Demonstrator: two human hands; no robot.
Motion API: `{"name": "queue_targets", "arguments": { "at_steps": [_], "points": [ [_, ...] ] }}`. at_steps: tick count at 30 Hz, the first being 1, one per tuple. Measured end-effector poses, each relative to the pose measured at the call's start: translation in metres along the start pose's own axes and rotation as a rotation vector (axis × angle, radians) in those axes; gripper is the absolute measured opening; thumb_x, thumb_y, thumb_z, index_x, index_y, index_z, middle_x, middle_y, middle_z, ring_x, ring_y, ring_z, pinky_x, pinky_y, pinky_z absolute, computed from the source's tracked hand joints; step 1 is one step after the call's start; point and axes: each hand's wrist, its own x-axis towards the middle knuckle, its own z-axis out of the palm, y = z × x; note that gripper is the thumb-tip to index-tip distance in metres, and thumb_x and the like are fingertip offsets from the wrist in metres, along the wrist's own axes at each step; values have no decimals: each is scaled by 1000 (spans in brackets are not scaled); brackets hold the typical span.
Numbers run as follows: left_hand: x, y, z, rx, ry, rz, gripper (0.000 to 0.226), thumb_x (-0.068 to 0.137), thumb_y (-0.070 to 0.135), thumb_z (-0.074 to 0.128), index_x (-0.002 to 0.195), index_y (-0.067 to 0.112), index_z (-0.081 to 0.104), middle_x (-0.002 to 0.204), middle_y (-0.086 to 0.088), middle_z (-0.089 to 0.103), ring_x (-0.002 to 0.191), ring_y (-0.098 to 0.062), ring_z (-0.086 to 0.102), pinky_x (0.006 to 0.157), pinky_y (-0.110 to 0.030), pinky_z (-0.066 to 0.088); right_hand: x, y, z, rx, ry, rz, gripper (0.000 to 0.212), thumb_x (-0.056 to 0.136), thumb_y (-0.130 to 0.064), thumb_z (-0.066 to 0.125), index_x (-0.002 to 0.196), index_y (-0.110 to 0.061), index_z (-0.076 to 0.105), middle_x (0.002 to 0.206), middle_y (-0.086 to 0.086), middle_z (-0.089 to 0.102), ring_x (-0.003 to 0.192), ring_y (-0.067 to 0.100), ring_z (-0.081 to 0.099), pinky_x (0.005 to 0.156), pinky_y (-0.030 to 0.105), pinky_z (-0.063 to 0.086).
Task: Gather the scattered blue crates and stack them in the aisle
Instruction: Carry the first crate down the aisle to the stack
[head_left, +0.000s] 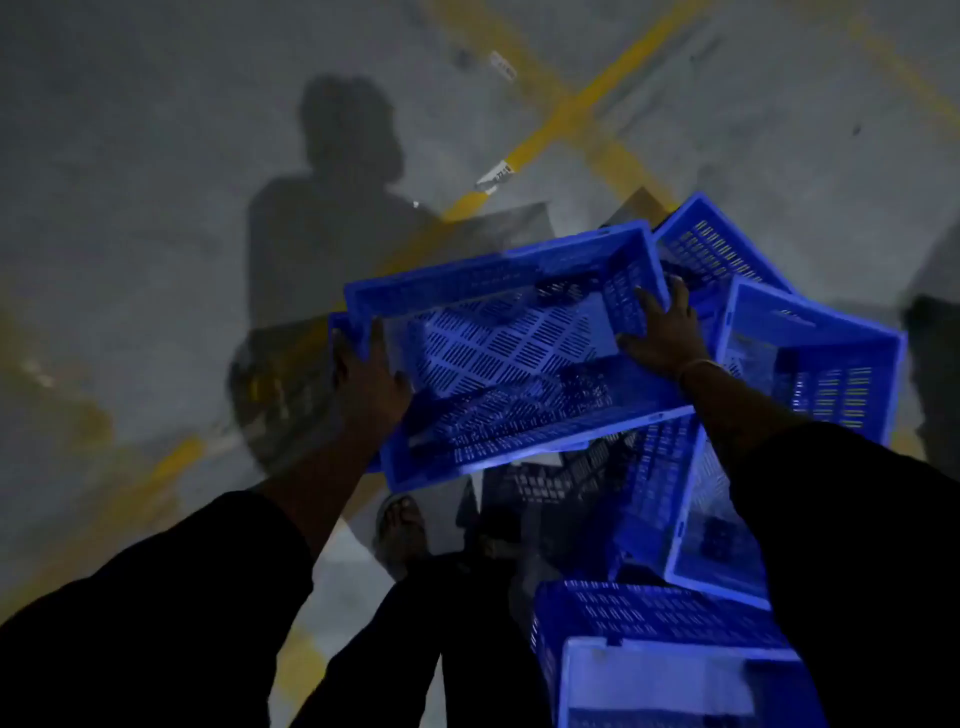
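Basically, grey concrete floor (156, 156) fills the view, dim light, with yellow painted lines (587, 98) crossing at far right and another running near left. A person's shadow (332, 197) lies on the floor at far centre.

Held blue crate (519, 343) is at centre, off the floor, tilted, open side facing the camera, slotted base visible. 4 more blue crates lie around it on the right: 1 at far right behind it (717, 244), 1 to the right tipped on its side (826, 364), 1 below the right arm, tilted (675, 519), and 1 nearest at bottom right (649, 649), partly cut off by the frame.

Dark sleeves (156, 597) cover both forearms.

Left hand (366, 379) grips the held crate's left end wall, fingers curled over the rim. Right hand (660, 332) grips the right end wall, thumb inside, fingers wrapped over the rim; a thin bracelet (698, 366) sits at that wrist.

A sandalled foot (402, 525) stands on the floor below the held crate. 2 small white labels (496, 176) are stuck along the far yellow line.
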Motion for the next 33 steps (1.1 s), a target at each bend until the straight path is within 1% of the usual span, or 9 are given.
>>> {"name": "queue_targets", "arguments": {
  "at_steps": [3,5,7,12,20,23,25,28,33],
  "points": [
    [16,-18,21,-16,-1,-85,85,99,37,58,161,36,0,166,-24,-10,146,-51,23,101,-59,44,32,11,15,-65,-7,22,82,90,-44,67,157,-29,21,164,13,-9,144,49,15,110,61,32],
    [21,-24,34,-28,10,-84,84,100,32,57,162,33,0,166,-26,-6,125,-52,51,88,-53,49,50,15,24,-70,-1,56,82,90,-44,66,157,-31,20,163,15,-5,139,53,22,107,61,36],
    [27,-22,43,-48,28,-93,83,101,29,56,162,31,-1,167,-21,-3,111,-50,59,80,-50,50,67,19,30,-66,23,91,83,90,-43,66,157,-34,17,160,19,2,133,55,30,101,61,42],
    [38,-30,50,-54,102,-2,87,99,17,59,162,30,0,165,-19,7,91,-48,61,65,-48,52,85,24,35,-80,31,113,84,92,-32,65,156,-39,12,156,20,12,120,55,44,87,56,52],
    [22,-32,4,-13,146,11,87,94,-1,57,163,24,8,163,-24,16,103,-49,62,70,-47,52,49,13,22,-107,87,32,83,90,-5,58,157,-31,17,151,24,21,101,53,55,68,44,44],
    [6,-29,-27,15,176,15,89,92,0,60,163,22,10,158,-26,24,98,-46,62,68,-44,47,24,3,3,-115,89,10,84,91,-2,55,158,-32,14,152,24,21,88,49,56,64,41,42],
    [-3,-40,-44,43,201,61,94,90,8,63,162,28,7,147,-24,34,90,-45,62,69,-46,55,4,-5,-13,-117,105,7,85,91,-1,55,157,-34,13,151,24,22,80,45,55,62,42,44],
    [-21,-51,-72,43,199,95,95,89,15,60,159,39,-1,134,-20,39,77,-41,60,61,-51,58,-29,-15,-42,-104,132,-15,86,89,-1,54,157,-35,15,152,25,24,88,49,58,67,47,49],
    [-75,-34,-138,-17,235,117,85,90,4,58,161,21,17,134,-26,41,99,-48,53,66,-47,48,-93,-35,-97,-135,169,-55,82,93,-8,54,158,-35,12,152,28,27,99,49,58,69,46,45]
  ]
}}
